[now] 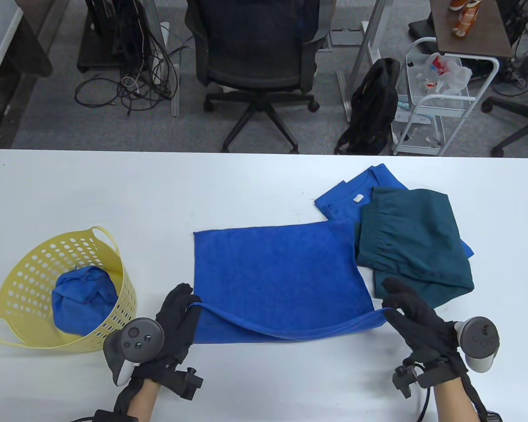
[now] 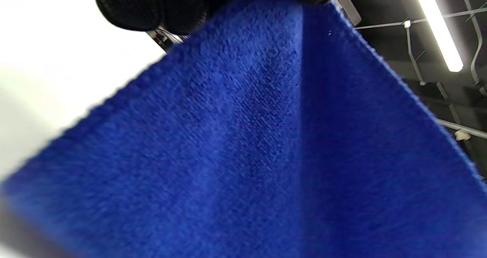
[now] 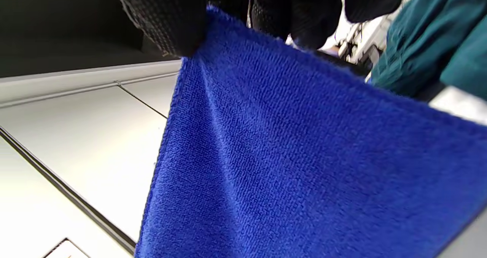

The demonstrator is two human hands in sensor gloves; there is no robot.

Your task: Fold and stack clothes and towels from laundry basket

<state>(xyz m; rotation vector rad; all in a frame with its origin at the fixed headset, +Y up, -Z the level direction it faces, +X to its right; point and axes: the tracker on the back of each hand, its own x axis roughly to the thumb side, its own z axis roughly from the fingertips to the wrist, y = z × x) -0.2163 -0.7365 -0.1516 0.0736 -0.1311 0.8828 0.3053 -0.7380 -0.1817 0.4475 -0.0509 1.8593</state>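
Yellow perforated plastic forms the laundry basket point(image 1: 110, 281), which stands at the left of the white table point(image 1: 92, 193). It has loop handles at its rim. Inside it lies one crumpled blue cloth point(image 1: 83, 299), bunched against the basket floor; no other contents can be made out.

At the table centre, a blue towel point(image 1: 277, 268) is spread flat, with its near edge lifted off the surface. The left hand point(image 1: 174, 323) pinches the near left corner of the towel; the left wrist view shows gloved fingertips point(image 2: 152, 5) closed on the cloth at the top of the frame. The right hand point(image 1: 418, 318) pinches the near right corner; the right wrist view shows fingertips point(image 3: 171, 26) clamped on the towel edge. Between the two hands, the raised edge sags in a shallow curve.

At the right, a dark teal garment point(image 1: 413, 246) lies folded on top of a blue garment point(image 1: 356, 198), which bears a small white tag. The far right corner of the towel touches or slightly overlaps this stack. In the right wrist view, the teal fabric appears just beside the right hand.
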